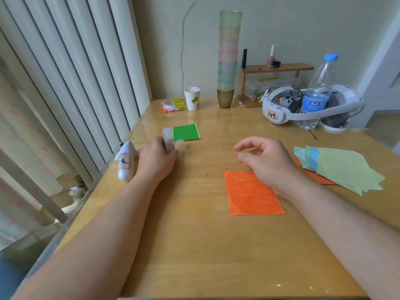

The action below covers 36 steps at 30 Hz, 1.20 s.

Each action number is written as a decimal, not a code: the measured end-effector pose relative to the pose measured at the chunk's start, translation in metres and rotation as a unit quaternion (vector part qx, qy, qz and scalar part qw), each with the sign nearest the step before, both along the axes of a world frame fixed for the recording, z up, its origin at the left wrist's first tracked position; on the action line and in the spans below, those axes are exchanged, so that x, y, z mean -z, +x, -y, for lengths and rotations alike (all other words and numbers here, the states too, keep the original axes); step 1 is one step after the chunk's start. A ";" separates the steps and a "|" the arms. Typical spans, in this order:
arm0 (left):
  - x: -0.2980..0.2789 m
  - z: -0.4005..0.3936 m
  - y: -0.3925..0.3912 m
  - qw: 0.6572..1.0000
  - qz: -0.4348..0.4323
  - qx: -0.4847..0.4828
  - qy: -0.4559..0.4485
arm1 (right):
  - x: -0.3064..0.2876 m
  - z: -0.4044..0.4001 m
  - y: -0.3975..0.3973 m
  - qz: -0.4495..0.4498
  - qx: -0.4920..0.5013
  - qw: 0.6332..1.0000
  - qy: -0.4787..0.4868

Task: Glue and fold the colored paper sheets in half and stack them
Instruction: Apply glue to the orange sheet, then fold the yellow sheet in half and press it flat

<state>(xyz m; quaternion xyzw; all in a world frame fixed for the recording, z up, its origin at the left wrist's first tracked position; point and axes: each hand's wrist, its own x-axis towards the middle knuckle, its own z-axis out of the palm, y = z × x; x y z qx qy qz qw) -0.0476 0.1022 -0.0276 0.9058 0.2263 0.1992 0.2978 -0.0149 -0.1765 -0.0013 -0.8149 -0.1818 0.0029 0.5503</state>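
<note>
An orange paper sheet lies flat on the wooden table in front of me. My right hand hovers over its far edge, fingers loosely curled and holding nothing. At the left, my left hand grips a translucent glue stick. The stick's cap stands on the table just right of it. A folded green sheet lies beyond the cap. A loose pile of light green, blue and orange sheets spreads at the right.
A white shark-shaped object lies at the table's left edge. At the back stand a paper cup, a tall stack of cups, a small wooden shelf, a white headset and a water bottle.
</note>
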 end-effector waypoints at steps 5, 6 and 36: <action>-0.009 0.014 -0.007 0.989 0.136 -0.008 -0.057 | 0.002 0.017 0.007 0.022 0.001 1.000 -0.016; -0.014 0.019 -0.011 0.982 0.187 -0.010 -0.039 | 0.003 0.024 0.008 0.034 0.004 0.999 -0.026; -0.032 0.176 -0.001 0.907 0.092 0.390 0.127 | 0.021 0.186 0.036 0.070 0.281 0.908 -0.304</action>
